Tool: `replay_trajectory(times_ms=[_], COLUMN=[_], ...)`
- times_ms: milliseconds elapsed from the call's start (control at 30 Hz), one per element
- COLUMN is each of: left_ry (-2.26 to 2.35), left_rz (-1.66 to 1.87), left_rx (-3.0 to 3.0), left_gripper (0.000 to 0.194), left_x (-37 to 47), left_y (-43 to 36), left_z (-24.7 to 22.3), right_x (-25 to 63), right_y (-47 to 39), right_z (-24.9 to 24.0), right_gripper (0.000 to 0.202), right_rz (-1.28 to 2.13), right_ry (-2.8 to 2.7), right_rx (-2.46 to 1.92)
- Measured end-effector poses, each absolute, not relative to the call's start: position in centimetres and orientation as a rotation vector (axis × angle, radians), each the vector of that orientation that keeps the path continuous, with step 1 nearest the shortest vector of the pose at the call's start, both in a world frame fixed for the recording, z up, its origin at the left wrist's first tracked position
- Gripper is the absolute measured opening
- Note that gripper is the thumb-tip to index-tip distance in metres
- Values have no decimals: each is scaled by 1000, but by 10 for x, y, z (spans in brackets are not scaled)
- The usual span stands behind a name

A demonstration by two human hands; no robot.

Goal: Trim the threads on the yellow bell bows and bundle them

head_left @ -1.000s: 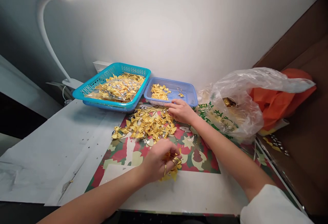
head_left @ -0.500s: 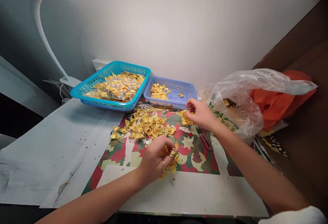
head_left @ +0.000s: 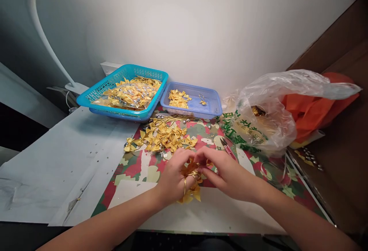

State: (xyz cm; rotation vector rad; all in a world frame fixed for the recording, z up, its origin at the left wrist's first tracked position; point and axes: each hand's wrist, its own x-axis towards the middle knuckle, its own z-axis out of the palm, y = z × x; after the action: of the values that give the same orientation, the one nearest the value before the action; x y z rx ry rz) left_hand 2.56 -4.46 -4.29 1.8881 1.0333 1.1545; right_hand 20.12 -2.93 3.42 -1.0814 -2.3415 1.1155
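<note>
My left hand (head_left: 176, 176) is closed around a bunch of yellow bows (head_left: 192, 194), with gold wire loops around its fingers. The bows hang below the fingers, over the white sheet near the table's front. My right hand (head_left: 220, 168) meets it from the right, its fingers curled against the bunch; what its fingertips pinch is too hidden to name. Behind both hands, a pile of yellow bows with gold ties and silver beads (head_left: 166, 136) lies on the patterned mat (head_left: 146, 168).
A turquoise basket (head_left: 122, 111) full of bows stands back left, beside a purple basket (head_left: 214, 107) with fewer bows. Red-handled snips (head_left: 228, 149) lie behind my right hand. A clear plastic bag (head_left: 267, 128) and orange bag (head_left: 310, 109) are at right. A lamp (head_left: 47, 38) rises at left.
My right hand has moved from beside the purple basket down and left to my left hand. The small group of yellow bows that was under it no longer shows there. The view has shifted slightly.
</note>
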Motion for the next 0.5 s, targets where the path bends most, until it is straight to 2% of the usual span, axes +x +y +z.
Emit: replay_trajectory(times_ms=[100, 333, 433, 500], left_ry=[1070, 961, 861, 743], left_rz=[1076, 1162, 1212, 1160], left_rx=[1850, 2009, 2121, 2237], left_gripper=[9, 8, 11, 12], left_x=[26, 29, 29, 30], left_y=[-46, -47, -49, -49], left_z=[-45, -49, -51, -54], right_x=[204, 214, 220, 219], right_y=[-33, -18, 10, 29], right_z=[34, 43, 39, 27], right_gripper=[13, 8, 7, 5], right_rz=[1140, 1167, 665, 449], right_ry=[-2449, -2466, -2154, -2064], right_rx=[-1024, -864, -1034, -1210])
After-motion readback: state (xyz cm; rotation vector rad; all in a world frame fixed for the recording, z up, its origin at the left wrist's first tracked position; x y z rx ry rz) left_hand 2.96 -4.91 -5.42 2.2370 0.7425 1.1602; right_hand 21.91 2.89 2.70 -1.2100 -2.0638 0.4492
